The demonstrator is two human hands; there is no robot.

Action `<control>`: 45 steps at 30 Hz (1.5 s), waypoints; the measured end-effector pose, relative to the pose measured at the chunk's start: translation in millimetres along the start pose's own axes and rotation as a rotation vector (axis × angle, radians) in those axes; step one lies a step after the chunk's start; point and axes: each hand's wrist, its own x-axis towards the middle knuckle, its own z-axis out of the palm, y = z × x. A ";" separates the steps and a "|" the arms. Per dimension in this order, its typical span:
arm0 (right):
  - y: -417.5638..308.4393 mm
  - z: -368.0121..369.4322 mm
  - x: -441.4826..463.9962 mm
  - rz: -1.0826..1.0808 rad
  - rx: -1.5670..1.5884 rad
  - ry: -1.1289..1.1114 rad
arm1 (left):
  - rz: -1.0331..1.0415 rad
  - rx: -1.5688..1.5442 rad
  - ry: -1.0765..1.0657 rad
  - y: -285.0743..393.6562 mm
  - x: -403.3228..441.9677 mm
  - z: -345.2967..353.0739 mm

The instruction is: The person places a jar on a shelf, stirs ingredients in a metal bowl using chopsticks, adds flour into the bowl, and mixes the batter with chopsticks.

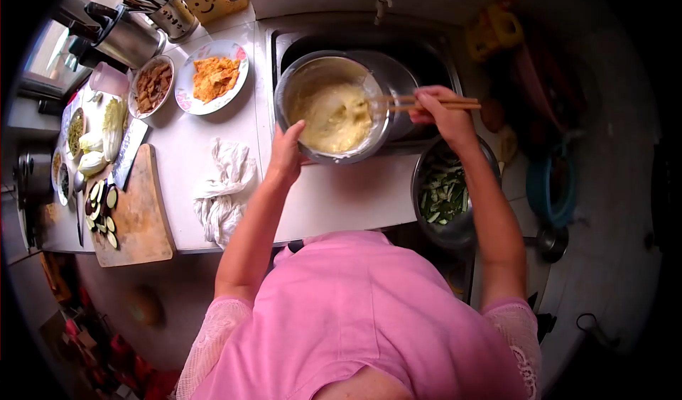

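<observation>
A metal bowl [290,94] of pale yellow batter [334,119] is over the near edge of the sink. My left hand [285,151] grips its rim on the near left side, thumb on top. In my right hand [444,116] is a pair of chopsticks [405,104], held nearly level, their tips reaching over the bowl's right side into the batter. The tips are blurred. Below my right forearm, a second metal bowl [455,236] holds sliced green vegetables [444,190]; the forearm covers part of it.
The metal sink [273,45] lies behind the bowl. To the left are a cutting board [145,208] with eggplant slices [103,204], a cleaver [130,151], a white cloth [226,183], a plate [186,101] of orange food and a bowl [137,112] of brown pieces. A blue basin [550,194] is far right.
</observation>
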 end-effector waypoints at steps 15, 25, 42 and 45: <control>-5.8 -0.4 -8.8 0.104 0.034 -0.074 | 0.012 -0.145 -0.041 4.4 9.4 -6.9; -3.7 12.5 9.5 -0.010 0.015 0.006 | 0.016 -0.027 0.026 -1.3 7.8 3.5; -38.5 51.6 9.7 -0.147 -0.189 -0.365 | -0.104 -0.014 0.021 -13.4 8.9 2.6; -33.7 29.8 26.9 -0.105 -0.134 -0.209 | -0.119 -0.086 -0.021 -0.1 2.3 -1.8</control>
